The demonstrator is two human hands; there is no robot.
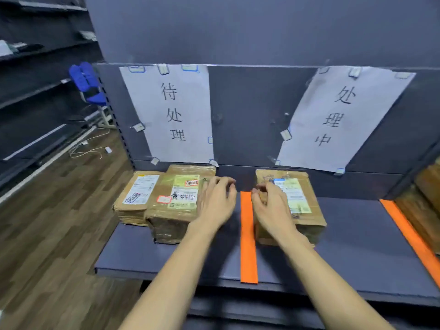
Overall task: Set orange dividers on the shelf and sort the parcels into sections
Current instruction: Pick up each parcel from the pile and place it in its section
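My fingers (pixel 228 183) of both hands are curled loosely, holding nothing, at the far end of the orange divider (pixel 248 236), which lies between the parcels (pixel 176 198) on the shelf (pixel 357 246). A careless push could skew it.

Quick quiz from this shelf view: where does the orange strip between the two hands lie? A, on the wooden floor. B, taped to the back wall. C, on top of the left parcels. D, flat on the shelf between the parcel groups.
D: the orange strip lies flat on the shelf, running front to back between the left parcels and the right parcel, with the left hand and right hand at its far end.
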